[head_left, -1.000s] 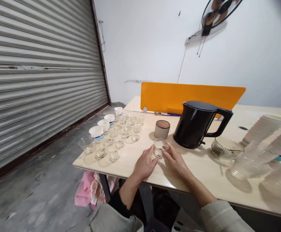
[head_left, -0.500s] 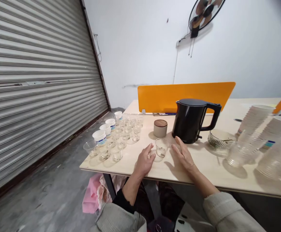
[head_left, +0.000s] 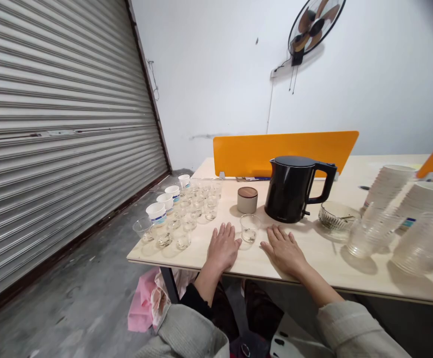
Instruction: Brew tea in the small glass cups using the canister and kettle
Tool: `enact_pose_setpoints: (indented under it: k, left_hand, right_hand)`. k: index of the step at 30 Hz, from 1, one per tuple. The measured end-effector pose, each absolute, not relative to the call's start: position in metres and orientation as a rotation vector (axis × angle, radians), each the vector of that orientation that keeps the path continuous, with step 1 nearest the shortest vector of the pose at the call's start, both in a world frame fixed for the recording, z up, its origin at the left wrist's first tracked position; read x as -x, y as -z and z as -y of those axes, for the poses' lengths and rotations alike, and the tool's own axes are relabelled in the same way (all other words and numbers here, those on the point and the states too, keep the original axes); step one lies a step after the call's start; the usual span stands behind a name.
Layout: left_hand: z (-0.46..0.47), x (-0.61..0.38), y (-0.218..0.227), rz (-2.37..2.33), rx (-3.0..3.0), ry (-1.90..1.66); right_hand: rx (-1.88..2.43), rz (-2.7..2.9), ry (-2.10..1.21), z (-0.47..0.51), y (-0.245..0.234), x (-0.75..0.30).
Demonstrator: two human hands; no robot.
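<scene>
My left hand (head_left: 223,247) lies palm down on the table (head_left: 201,257), fingers stretched out, holding nothing. On the other side of a clear plastic cup (head_left: 250,228), my right hand (head_left: 284,249) also rests flat and open. Dark bits, like dry leaves, sit in the bottom of that cup. Just behind it stands a small grey canister (head_left: 247,202) with a wooden lid. A black electric kettle (head_left: 288,191) is beyond my right hand, its handle pointing right. To the kettle's right is a ribbed glass bowl (head_left: 336,219) with a spoon in it.
Several clear cups (head_left: 190,221) and white paper cups (head_left: 155,213) stand in rows at the table's left. Stacked clear cups (head_left: 373,231) and stacked paper cups (head_left: 389,184) occupy the right. An orange divider (head_left: 279,149) rises behind the kettle.
Both hands have turned from upright around the cup to palm down on the table. The cup between them stays in place. The camera view has shifted slightly.
</scene>
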State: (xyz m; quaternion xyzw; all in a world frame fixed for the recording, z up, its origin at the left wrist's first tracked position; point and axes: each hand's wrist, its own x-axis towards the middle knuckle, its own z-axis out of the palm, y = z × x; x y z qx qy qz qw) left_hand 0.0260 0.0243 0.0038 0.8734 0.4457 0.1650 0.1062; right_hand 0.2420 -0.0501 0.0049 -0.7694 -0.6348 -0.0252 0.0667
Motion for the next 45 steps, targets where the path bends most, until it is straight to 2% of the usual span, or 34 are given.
enact_pose_setpoints:
  k: [18, 45]
  left_hand:
    - [-0.022, -0.0267, -0.009, -1.411, -2.648, -0.308]
    - [-0.0227, -0.0257, -0.0101, -1.419, -2.67, -0.284]
  right_hand:
    - [2.36, 1.969, 0.099, 0.0491, -0.0036, -0.2406]
    - [2.343, 1.971, 0.122, 0.0513, -0.0054, -0.2408]
